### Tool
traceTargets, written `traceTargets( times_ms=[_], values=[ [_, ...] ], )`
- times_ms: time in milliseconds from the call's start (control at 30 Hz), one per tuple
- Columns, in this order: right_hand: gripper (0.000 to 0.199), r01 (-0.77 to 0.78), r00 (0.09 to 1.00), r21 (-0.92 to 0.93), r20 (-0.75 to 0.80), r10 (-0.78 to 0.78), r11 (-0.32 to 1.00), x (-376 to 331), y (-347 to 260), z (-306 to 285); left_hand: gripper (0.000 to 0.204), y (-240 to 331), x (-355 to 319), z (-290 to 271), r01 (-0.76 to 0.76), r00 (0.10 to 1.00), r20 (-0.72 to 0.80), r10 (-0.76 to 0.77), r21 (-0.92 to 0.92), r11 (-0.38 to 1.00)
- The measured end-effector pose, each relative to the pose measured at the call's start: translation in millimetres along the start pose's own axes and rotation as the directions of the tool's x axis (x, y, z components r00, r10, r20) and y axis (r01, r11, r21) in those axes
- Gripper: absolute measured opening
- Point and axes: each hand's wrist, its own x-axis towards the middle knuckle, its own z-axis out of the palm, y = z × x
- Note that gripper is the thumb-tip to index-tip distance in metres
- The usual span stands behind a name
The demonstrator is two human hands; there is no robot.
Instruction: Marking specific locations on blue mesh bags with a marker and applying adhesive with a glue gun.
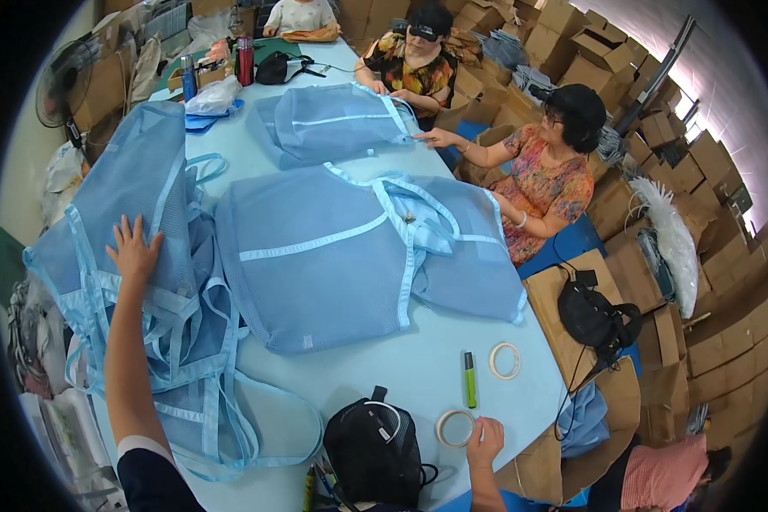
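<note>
My left hand [135,250] lies flat with spread fingers on a heap of blue mesh bags [136,179] with light-blue straps, at the table's left side. My right hand [485,439] is at the near edge, its fingers curled against the right rim of a roll of tape [455,428]. A second roll of tape [504,361] and a green marker [469,381] lie just beyond it. In the middle, a large blue mesh bag [316,247] is spread out, its strap and trim bunched at the right.
A black bag [373,448] stands at the near edge. Across the table, one co-worker [550,166] touches the bags and another person [414,64] handles a farther mesh bag [333,124]. A black pouch [596,322] sits on a cardboard box at right. Bottles [245,61] stand far left.
</note>
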Motion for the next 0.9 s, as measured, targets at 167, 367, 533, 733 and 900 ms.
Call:
traceTargets(
  times_ms=[167,367,533,733,900],
  values=[
    [0.027,0.008,0.999,-0.136,0.044,-0.002,0.991,-22,-4,5,0.071,-4,31,36,0.073,0.983,0.169,-0.069,-0.017,0.997],
    [0.037,-0.040,0.994,-0.164,0.098,0.057,0.986,-35,-6,13,0.072,-16,39,98,0.086,0.977,0.200,-0.069,-0.077,0.993],
    [0.035,-0.091,0.991,-0.143,0.081,0.103,0.986,-36,-4,13,0.073,-12,38,99,0.077,0.974,0.220,-0.051,-0.112,0.991],
    [0.034,-0.116,0.990,-0.110,0.068,0.124,0.987,-29,-5,14,0.068,-21,42,94,0.045,0.986,0.167,-0.015,-0.177,0.983],
    [0.035,-0.117,0.989,-0.087,0.079,0.124,0.989,-28,0,16,0.059,-57,51,94,-0.249,0.957,-0.064,0.282,-0.680,0.690]
  ],
)
